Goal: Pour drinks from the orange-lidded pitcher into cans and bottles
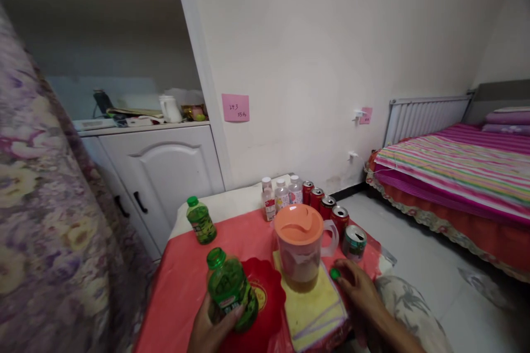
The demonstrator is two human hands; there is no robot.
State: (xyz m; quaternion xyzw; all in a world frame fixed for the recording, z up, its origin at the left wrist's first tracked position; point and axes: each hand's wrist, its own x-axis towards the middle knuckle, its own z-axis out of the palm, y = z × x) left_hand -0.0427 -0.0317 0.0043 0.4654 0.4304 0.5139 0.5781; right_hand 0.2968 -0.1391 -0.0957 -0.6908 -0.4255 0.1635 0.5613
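Note:
My left hand (215,324) is wrapped round the lower part of a green plastic bottle (229,292), whose mouth is uncapped. The bottle leans slightly over a red scalloped plate (271,309). Between the fingertips of my right hand (358,289) is a small green bottle cap (335,273). Just left of that hand stands a clear pitcher (298,259) with an orange lid and a little brownish liquid at the bottom. Under the pitcher lies a folded yellow cloth (314,314).
Another green bottle (201,222), capped, stands at the back left of the red-covered table (174,270). Several clear bottles (282,196) and red cans (328,207) line the back. A green can (354,244) stands by my right hand. A bed (451,176) is at right.

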